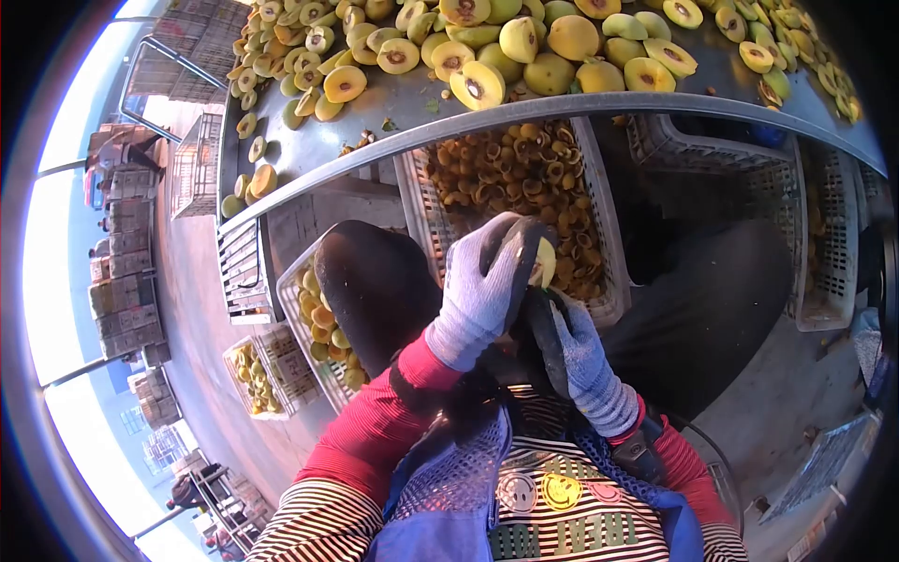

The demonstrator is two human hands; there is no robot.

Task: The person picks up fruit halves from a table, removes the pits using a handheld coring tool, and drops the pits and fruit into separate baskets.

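Both hands wear pale gloves with black palms and meet above the lap. My left hand (482, 281) is closed round a halved yellow fruit (542, 262), whose cut side faces right. Just below it, my right hand (576, 351) has its fingers bent up against the underside of the same fruit; whether it holds a tool is hidden. Behind the hands, a crate (606, 215) of brown, hollow fruit pieces (524, 173) stands under the table. Many halved yellow-green fruits (552, 42) lie on the metal table (328, 140).
The table's metal rim (468, 120) curves ahead of the hands. A crate of fruit halves (323, 323) stands beside the left knee, with another crate (281, 370) farther left. More crates (801, 215) stand at the right. Stacked crates and people are in the left background.
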